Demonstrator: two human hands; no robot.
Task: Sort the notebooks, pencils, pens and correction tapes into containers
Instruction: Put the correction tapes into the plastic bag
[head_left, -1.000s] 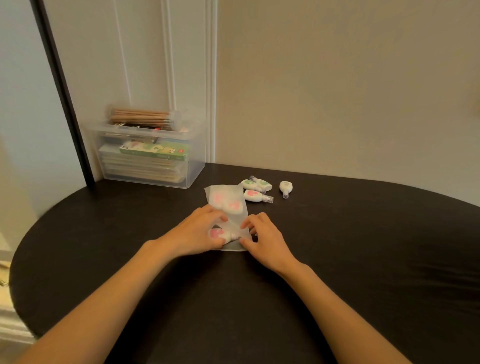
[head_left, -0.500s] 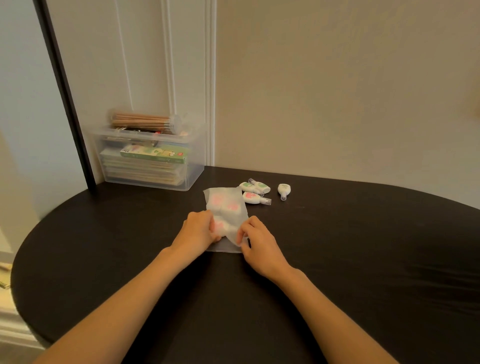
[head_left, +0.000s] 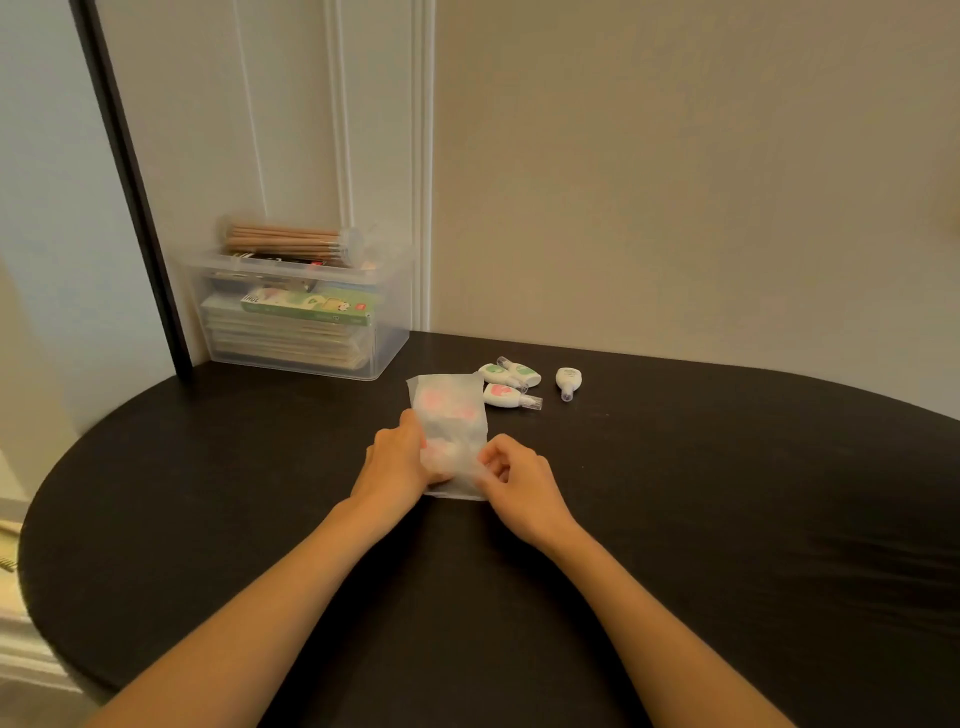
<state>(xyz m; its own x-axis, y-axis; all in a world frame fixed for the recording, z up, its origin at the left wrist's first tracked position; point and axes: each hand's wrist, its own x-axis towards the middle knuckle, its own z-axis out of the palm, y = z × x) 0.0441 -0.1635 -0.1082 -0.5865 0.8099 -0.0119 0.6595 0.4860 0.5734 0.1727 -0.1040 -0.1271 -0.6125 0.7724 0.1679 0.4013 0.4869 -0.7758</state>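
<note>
- Since a second ago, my left hand (head_left: 395, 462) has come off the top of the bag (head_left: 449, 410) and slid round to its left side. The right hand (head_left: 511, 480) has stayed at the right edge.
- Now the left fingers are curled round the bag's near left side and grip it. The right thumb and fingers pinch the near right edge.
- The bag lies on the table (head_left: 675, 493) in front of me, with tapes (head_left: 434, 400) showing pink through it. Its near end is bunched up between my hands.
- My step, I think, is to hold the mouth open for the next tape. To do it well I would keep one hand on the bag so it does not slide. I would pull the edges apart softly and push each tape in tip first, along the long way.
- The bag's long way runs from me toward the wall, and the far end leans a little to the left. I think the mouth is at my hands, but I cannot tell for sure.
- Four loose tapes (head_left: 506, 396) lie just beside its far right corner. The pink one's tip points right; the white one's tip points at me.
</note>
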